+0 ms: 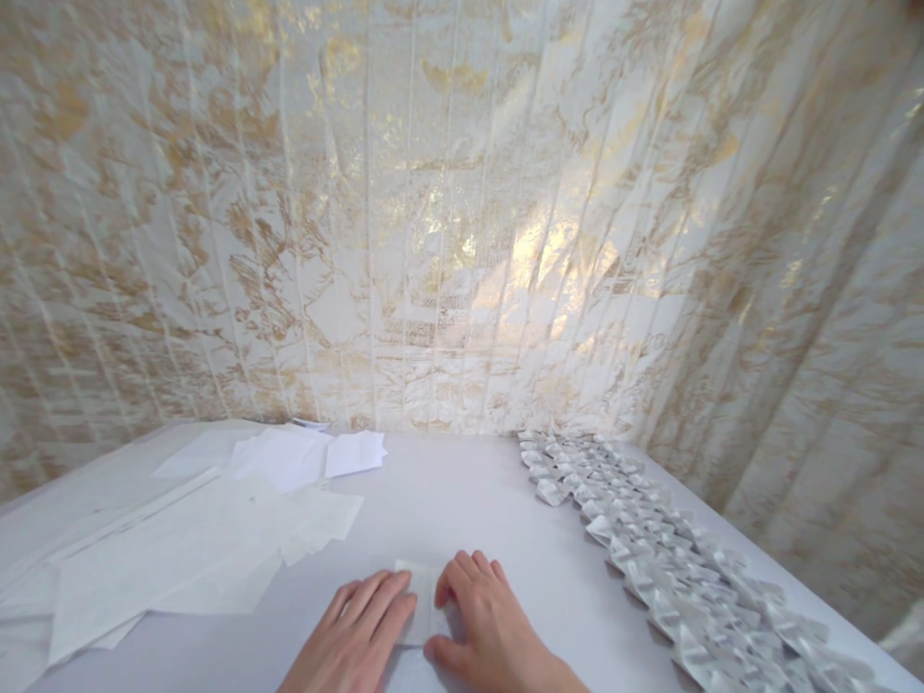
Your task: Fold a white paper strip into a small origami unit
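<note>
Paper [421, 621] lies on the table [448, 500] between 2 hands; likely light, easily creased, best held by its edges. Left hand [357, 626] covers 1 edge, grip unclear; right hand's [491, 616] thumb and fingers are apart. Sheets [180, 539] lie left.

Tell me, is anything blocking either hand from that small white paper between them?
Nothing visible: the left hand lies over the left edge of the paper, the right hand at its right edge. The loose sheets and rows of folded pieces lie off to either side.

White paper [420, 608]; pale curtain [346, 241], seemingly gold-patterned.
</note>
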The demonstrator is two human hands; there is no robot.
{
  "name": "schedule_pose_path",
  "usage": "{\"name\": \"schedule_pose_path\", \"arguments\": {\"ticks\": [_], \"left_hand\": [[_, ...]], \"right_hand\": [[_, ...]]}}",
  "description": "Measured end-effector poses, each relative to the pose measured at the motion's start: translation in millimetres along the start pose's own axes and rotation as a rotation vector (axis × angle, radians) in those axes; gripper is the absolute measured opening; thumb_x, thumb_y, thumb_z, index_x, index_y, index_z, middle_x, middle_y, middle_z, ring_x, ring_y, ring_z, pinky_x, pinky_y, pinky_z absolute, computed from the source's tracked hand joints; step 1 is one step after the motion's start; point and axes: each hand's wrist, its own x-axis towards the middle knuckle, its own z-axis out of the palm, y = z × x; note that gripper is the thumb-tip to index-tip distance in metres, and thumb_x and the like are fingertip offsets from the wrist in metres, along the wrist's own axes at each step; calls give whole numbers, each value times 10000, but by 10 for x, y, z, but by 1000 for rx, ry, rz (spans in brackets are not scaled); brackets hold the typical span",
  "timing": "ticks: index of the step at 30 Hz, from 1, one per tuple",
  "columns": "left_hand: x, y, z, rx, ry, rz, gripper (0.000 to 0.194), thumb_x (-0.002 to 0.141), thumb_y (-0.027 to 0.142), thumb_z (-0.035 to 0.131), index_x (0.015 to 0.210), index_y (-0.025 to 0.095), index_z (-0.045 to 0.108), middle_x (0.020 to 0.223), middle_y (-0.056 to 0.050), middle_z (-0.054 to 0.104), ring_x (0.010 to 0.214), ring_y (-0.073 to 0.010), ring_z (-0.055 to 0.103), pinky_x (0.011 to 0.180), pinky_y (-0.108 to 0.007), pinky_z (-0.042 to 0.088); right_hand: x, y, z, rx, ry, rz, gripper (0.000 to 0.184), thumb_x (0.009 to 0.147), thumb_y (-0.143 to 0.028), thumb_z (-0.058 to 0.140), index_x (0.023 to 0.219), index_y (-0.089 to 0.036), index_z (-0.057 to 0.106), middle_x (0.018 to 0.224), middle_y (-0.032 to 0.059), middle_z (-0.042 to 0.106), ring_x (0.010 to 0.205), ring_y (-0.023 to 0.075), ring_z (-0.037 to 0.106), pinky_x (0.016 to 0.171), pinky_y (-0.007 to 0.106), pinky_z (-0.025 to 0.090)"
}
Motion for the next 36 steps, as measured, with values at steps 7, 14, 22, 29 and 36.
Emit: {"name": "schedule_pose_path", "arguments": {"ticks": [7,14,22,29,36], "left_hand": [[37,-128,104,-42,124,77,534,713,-25,470,1130,283,601,1314,26,662,1226,-231,535,1015,-381,337],[106,-68,-73,-262,14,70,333,795,19,527,1008,262,604,1136,24,696,1100,-208,581,986,-344,340],[119,-115,-15,-413,-92,-40,158,987,209,461,912,242,595,989,8,651,886,-205,583,813,-344,389],[261,2,-17,-434,-134,-261,175,955,192,495,796,207,565,928,-22,607,880,-231,566,771,-368,398],[340,25,-41,-397,-217,-293,165,900,126,471,805,197,585,940,-42,606,924,-254,565,800,-403,392]], "right_hand": [[6,18,38,68,8,-71,313,689,-166,780,948,-201,607,1072,30,598,1049,238,525,991,392,330],[11,53,60,96,-36,-90,441,618,-212,879,971,-205,614,1104,34,566,1093,256,516,1040,445,306],[25,38,103,98,42,-139,281,692,-112,843,871,-203,646,1045,22,599,1021,221,529,932,362,366],[65,26,126,147,93,-109,203,735,-34,770,765,-194,649,1007,14,626,1006,210,536,903,346,366],[53,2,124,131,105,-115,204,736,-59,736,839,-201,633,1008,14,619,1004,218,517,909,356,355]]}}
